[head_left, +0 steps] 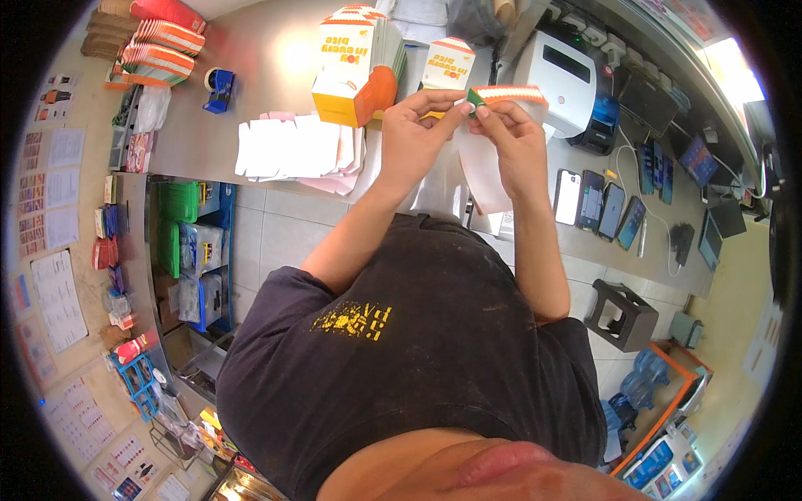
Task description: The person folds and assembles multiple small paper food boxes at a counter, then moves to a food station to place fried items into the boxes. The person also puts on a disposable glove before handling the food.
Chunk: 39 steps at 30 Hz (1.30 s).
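Both hands are raised at the counter's front edge, around a flat, white paper food carton (483, 177) with an orange zigzag top and a green corner. My left hand (415, 138) is closed, thumb and forefinger pinching at the green corner. My right hand (514, 146) grips the same carton just beside it, thumb in front, the fingertips partly hidden behind. Just beyond my hands stands a small white-and-orange carton (449, 63). Left of it is a stack of larger nested cartons (347, 67), white, orange and yellow. Nearer me lies a pile of white paper slips (292, 150).
A blue tape dispenser (219, 90) sits on the metal counter (271, 54) at left. A white printer (558, 83) stands at right, near several phones (591, 196) and a white cable. More folded cartons (159, 50) are stacked far left. Below are shelves with green bins (177, 202).
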Each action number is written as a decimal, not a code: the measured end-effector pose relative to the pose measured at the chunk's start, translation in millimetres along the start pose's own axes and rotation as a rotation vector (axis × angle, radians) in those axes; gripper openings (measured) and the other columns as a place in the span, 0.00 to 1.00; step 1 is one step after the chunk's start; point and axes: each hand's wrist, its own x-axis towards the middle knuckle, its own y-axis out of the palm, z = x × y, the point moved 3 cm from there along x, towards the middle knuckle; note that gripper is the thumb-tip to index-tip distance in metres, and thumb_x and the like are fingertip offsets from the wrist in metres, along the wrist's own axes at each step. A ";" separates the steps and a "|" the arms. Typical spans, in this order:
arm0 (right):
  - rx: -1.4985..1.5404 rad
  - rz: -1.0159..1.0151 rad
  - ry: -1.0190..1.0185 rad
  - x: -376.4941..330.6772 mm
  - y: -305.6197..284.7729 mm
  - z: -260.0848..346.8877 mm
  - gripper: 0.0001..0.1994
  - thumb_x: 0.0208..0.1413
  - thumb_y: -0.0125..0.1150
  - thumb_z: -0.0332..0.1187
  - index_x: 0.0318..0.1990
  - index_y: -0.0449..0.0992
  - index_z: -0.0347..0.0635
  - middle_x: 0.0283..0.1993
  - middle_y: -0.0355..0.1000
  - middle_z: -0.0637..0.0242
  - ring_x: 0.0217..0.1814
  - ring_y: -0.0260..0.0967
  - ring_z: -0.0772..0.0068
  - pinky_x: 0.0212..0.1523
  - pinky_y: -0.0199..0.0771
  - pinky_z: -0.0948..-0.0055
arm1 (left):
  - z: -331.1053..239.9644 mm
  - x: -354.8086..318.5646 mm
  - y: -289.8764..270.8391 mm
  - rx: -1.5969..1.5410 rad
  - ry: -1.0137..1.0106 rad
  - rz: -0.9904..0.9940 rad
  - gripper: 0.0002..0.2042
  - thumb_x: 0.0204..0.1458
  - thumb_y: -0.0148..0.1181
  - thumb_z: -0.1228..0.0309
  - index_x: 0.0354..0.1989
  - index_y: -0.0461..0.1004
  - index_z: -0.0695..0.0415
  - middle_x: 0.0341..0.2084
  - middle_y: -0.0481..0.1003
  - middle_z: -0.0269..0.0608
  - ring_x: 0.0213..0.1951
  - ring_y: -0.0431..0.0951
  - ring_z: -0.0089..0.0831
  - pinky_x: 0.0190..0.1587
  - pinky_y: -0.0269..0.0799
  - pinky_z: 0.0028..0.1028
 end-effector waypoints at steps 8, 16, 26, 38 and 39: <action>-0.135 -0.048 -0.177 -9.6 8.3 15.7 0.08 0.61 0.68 0.28 0.40 0.80 0.31 0.38 0.82 0.58 0.41 0.81 0.74 0.45 0.80 0.76 | 0.2 0.5 1.9 -0.132 0.071 -0.011 0.10 0.56 0.69 0.78 0.46 0.81 0.67 0.37 0.83 0.39 0.33 0.79 0.16 0.32 0.73 0.16; -0.041 0.075 -0.095 -5.6 0.8 18.0 0.08 0.60 0.69 0.27 0.43 0.82 0.32 0.40 0.83 0.59 0.42 0.81 0.73 0.46 0.81 0.75 | -1.3 3.0 4.7 -0.135 0.085 -0.027 0.08 0.57 0.69 0.77 0.43 0.81 0.64 0.35 0.82 0.39 0.32 0.78 0.16 0.30 0.71 0.17; -0.070 -0.017 -0.185 -9.4 5.1 15.8 0.08 0.60 0.68 0.24 0.44 0.81 0.29 0.41 0.83 0.60 0.43 0.81 0.73 0.47 0.80 0.75 | -5.1 3.5 4.2 -0.122 0.061 0.064 0.09 0.56 0.69 0.79 0.44 0.81 0.65 0.38 0.83 0.41 0.37 0.80 0.19 0.37 0.76 0.20; -0.109 0.118 -0.090 -3.4 -3.0 10.3 0.11 0.63 0.67 0.29 0.48 0.79 0.31 0.45 0.82 0.60 0.48 0.79 0.74 0.50 0.78 0.74 | 0.0 13.1 -2.5 -0.159 0.000 0.141 0.08 0.58 0.66 0.80 0.44 0.78 0.66 0.37 0.82 0.41 0.41 0.83 0.23 0.46 0.80 0.22; -0.115 0.091 -0.066 -3.5 -3.3 9.4 0.12 0.63 0.67 0.29 0.49 0.78 0.31 0.45 0.82 0.60 0.49 0.79 0.73 0.51 0.78 0.74 | -0.2 13.4 -1.9 -0.166 -0.004 0.144 0.08 0.58 0.66 0.80 0.44 0.78 0.66 0.37 0.83 0.41 0.41 0.82 0.23 0.46 0.80 0.22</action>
